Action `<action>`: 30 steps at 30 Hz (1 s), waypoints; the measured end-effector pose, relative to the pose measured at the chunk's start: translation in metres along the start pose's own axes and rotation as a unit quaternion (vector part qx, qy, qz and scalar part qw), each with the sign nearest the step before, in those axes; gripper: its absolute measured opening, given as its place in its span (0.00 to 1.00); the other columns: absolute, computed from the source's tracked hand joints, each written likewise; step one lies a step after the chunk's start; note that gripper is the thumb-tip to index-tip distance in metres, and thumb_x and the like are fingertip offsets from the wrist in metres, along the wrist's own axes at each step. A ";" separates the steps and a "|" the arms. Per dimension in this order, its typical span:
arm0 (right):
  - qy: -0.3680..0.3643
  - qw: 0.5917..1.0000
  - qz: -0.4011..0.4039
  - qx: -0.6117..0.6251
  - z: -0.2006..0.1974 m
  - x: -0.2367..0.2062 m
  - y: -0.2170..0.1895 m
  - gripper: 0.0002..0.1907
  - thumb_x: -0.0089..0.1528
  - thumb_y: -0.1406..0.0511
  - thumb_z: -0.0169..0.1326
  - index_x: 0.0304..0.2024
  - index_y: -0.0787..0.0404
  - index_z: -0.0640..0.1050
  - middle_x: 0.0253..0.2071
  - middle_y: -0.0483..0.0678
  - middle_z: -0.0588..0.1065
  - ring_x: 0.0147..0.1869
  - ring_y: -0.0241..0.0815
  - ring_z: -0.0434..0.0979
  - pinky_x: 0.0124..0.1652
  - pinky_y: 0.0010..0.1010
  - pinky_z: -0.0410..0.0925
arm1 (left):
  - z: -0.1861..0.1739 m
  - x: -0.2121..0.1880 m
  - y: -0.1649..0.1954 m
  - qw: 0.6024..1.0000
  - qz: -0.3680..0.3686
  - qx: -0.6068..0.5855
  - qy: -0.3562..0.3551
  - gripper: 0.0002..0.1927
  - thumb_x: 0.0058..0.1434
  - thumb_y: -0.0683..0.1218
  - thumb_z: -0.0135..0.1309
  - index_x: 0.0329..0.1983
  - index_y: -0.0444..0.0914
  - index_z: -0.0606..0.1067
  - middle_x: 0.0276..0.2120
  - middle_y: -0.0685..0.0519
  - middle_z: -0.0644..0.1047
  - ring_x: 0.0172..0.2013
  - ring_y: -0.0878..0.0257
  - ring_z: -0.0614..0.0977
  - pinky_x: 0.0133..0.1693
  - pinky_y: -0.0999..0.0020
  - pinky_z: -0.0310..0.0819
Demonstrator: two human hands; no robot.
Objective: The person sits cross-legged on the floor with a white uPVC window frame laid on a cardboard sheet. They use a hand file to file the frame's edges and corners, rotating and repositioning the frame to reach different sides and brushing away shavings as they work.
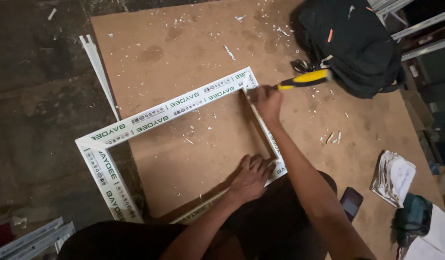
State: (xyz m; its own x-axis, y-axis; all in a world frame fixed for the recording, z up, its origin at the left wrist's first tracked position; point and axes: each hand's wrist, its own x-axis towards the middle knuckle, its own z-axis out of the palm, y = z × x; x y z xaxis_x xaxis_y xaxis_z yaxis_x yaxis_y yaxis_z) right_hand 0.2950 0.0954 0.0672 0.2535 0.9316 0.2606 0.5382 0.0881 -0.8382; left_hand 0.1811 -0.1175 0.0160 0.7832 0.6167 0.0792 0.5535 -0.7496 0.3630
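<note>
A white rectangular plastic frame [184, 103] with green print lies flat on a brown board [184, 43]. My left hand [249, 177] presses flat on the frame's near right corner, fingers spread. My right hand [267, 102] is closed on a tool with a yellow and black handle [304, 79], held at the frame's far right corner. The tool's tip is hidden by my hand and the frame corner.
A black backpack [352, 43] sits at the board's far right. A dark phone [351, 202] and crumpled paper [393, 177] lie near right. A loose white strip [99, 72] runs off the board's left edge. White shavings scatter the board. Metal profiles [32, 236] lie at bottom left.
</note>
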 end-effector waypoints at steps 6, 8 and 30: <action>0.001 0.970 0.126 0.207 0.010 0.056 -0.008 0.11 0.65 0.71 0.50 0.34 0.76 0.78 0.27 0.54 0.80 0.26 0.42 0.83 0.25 0.34 0.79 | 0.009 0.000 0.002 0.996 0.001 0.061 0.058 0.34 0.61 0.53 0.49 0.72 0.40 0.66 0.62 0.44 0.70 0.64 0.46 0.64 0.61 0.35 0.55; -0.018 0.981 0.104 0.164 0.019 0.066 -0.012 0.12 0.66 0.71 0.50 0.34 0.77 0.78 0.27 0.56 0.80 0.25 0.44 0.83 0.25 0.34 0.79 | 0.011 0.001 0.001 0.995 -0.003 0.060 0.077 0.32 0.64 0.54 0.47 0.71 0.41 0.67 0.62 0.44 0.70 0.64 0.46 0.64 0.61 0.36 0.56; -0.032 0.989 0.110 0.093 0.037 0.071 -0.011 0.14 0.67 0.70 0.48 0.31 0.76 0.77 0.26 0.55 0.80 0.24 0.43 0.83 0.24 0.32 0.79 | 0.021 0.004 -0.003 0.998 -0.018 -0.004 0.057 0.36 0.62 0.59 0.50 0.72 0.42 0.65 0.64 0.44 0.69 0.67 0.46 0.63 0.64 0.34 0.54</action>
State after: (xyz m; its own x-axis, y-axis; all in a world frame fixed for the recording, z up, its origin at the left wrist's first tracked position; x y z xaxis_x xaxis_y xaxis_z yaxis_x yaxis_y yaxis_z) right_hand 0.2770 0.1732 0.0773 0.2931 0.9554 0.0361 0.3168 -0.0614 -0.9465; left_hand 0.1883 -0.1182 -0.0048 0.7252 0.6671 0.1706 0.5787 -0.7247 0.3741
